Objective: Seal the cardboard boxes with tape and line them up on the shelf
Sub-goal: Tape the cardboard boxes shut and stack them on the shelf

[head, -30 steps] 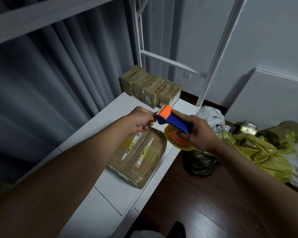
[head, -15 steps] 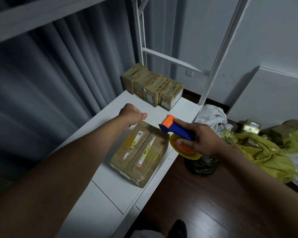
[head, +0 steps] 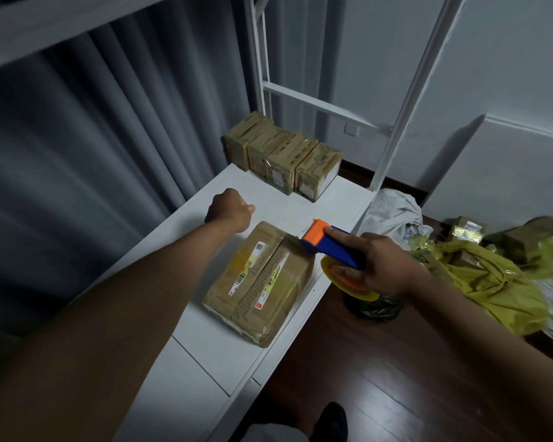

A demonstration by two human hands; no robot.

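No text could be read. The cardboard box (head: 262,282) lying on the shelf (head: 205,352) carried a white shipping label (head: 248,266) with a small square code near its far end and a barcode near its other end, plus a small red-and-white sticker (head: 260,304), but their print was too small to make out. The four lined-up boxes (head: 284,154) at the shelf's far end bore labels too blurred to read.

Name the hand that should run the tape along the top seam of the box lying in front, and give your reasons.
Right. The right hand already grips the tape dispenser, whose orange head sits at the far end of the box. The left hand is a closed fist on the shelf beyond the box, holding no tool.
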